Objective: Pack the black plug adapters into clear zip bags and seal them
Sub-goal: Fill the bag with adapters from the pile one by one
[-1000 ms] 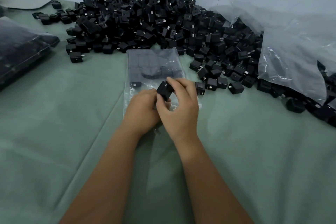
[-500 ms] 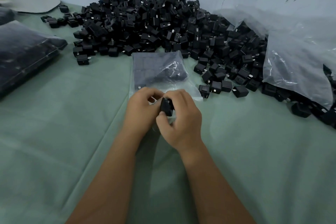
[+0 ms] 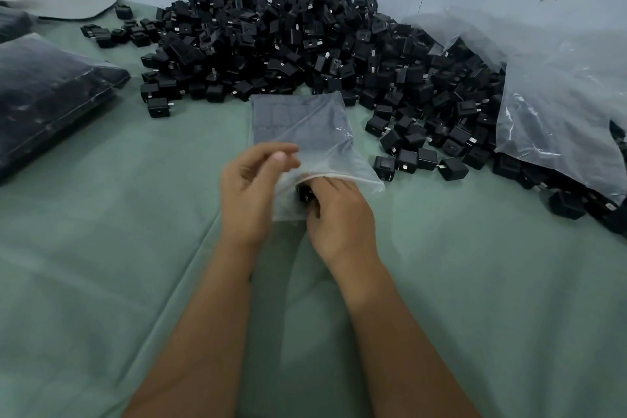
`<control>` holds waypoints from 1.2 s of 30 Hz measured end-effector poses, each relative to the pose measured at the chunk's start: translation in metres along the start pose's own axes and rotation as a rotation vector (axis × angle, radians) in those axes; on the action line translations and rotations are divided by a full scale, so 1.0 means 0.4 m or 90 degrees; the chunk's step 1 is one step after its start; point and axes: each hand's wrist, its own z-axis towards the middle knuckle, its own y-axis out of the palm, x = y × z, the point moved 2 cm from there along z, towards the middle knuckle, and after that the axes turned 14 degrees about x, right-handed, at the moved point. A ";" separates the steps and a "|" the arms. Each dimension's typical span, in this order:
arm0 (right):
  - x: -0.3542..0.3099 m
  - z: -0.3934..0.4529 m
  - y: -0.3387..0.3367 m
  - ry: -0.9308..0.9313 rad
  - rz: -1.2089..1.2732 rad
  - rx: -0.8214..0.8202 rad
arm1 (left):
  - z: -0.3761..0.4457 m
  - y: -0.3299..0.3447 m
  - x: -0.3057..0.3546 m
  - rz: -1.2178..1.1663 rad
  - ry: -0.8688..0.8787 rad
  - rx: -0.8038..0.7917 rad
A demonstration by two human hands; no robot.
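A clear zip bag [image 3: 305, 125] lies on the green cloth in front of me, partly filled with rows of black adapters. My left hand [image 3: 252, 187] pinches the bag's upper lip and lifts it. My right hand [image 3: 339, 214] holds a black plug adapter [image 3: 305, 195] at the bag's mouth, its fingertips under the plastic. A big heap of loose black adapters [image 3: 288, 41] is piled behind the bag against the wall.
A filled, dark plastic bag [image 3: 51, 92] lies at the left. A large, crumpled clear bag [image 3: 559, 95] covers adapters at the right. A grey flat sheet [image 3: 74, 5] sits at the far left back. Green cloth [image 3: 101, 248] covers the table.
My right hand brought the adapter down from above the bag into its mouth. My left hand shifted from the adapter to the bag's lip and raised it.
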 end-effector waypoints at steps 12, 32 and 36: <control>0.004 -0.009 0.011 0.032 0.022 -0.010 | 0.051 -0.050 -0.066 0.079 -0.189 0.305; 0.011 0.013 0.049 0.023 -0.118 -0.181 | 0.052 -0.033 -0.094 0.450 -0.110 0.099; 0.001 0.033 0.072 0.029 -0.104 -0.206 | 0.048 -0.032 -0.093 0.443 -0.114 0.103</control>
